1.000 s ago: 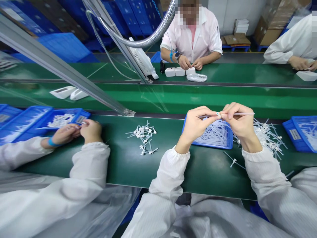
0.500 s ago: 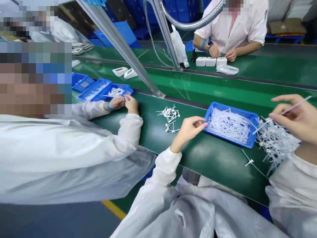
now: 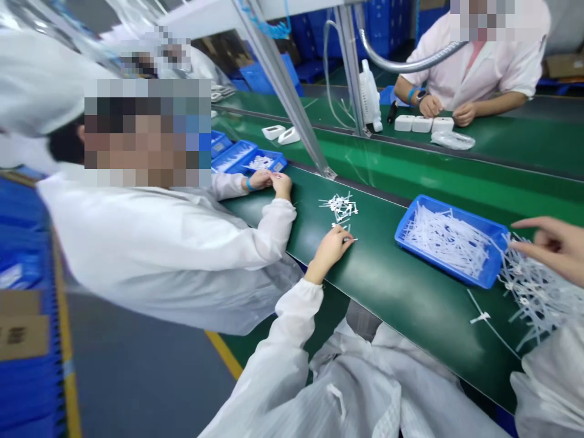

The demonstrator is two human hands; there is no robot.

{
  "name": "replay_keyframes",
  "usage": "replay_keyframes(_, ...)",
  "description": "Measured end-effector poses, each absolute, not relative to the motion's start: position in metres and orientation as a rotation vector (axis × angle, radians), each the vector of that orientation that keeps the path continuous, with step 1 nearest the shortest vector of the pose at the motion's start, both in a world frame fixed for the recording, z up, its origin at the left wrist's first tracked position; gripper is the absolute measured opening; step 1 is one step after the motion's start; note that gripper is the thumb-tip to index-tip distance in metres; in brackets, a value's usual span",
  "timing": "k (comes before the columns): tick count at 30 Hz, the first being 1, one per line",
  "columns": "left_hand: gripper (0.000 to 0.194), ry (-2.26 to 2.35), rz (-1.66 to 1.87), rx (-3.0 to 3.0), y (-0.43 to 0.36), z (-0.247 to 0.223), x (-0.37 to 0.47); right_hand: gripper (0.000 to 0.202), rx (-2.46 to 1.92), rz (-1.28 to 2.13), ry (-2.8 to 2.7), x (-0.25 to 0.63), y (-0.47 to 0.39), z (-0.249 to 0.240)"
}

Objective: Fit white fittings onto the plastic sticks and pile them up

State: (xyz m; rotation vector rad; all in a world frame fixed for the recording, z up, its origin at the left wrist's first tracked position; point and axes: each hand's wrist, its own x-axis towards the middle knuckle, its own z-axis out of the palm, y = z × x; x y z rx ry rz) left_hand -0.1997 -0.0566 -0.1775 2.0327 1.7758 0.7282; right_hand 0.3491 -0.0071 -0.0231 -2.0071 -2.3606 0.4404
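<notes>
Clipped strips (image 3: 340,208), seemingly done, lie in left pile (image 3: 343,206) & right heap (image 3: 533,286) as yr L hand (image 3: 331,254) pinches a white pc (image 3: 355,239), yr R hand (image 3: 559,246) gapes nr heap, & plain strips (image 3: 447,240), apparently left to do, fill blue tray (image 3: 496,266).

The right edge crops the right hand (image 3: 559,246) and the pile of white plastic strips (image 3: 536,295), partly covered by the right sleeve (image 3: 554,380). The left hand (image 3: 331,252) hides most of a white piece (image 3: 354,239), its visible tip too small to identify.
</notes>
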Motion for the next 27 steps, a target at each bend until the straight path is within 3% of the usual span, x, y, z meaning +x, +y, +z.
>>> replay_keyframes(3, 0.018, 1.744, 0.789, 2.051, -0.043, -0.172, -0.184, 0.033, -1.916, 0.759, -2.532, 0.277, 0.015, -0.042)
replay_keyframes(10, 0.024, 1.61, 0.974, 1.952, -0.021, -0.155, -0.149, 0.012, -1.767, 0.82, -2.674, 0.244, 0.043, -0.094)
replay_keyframes(22, 0.029, 1.606, 1.068, 1.774, -0.018, -0.168, -0.148, 0.025, -1.579, 0.74, -2.757, 0.25, 0.044, -0.103)
replay_keyframes(27, 0.019, 1.654, 1.122, 1.787, -0.014, -0.164, -0.156, 0.022, -1.566, 0.718, -2.844, 0.251, 0.051, -0.11)
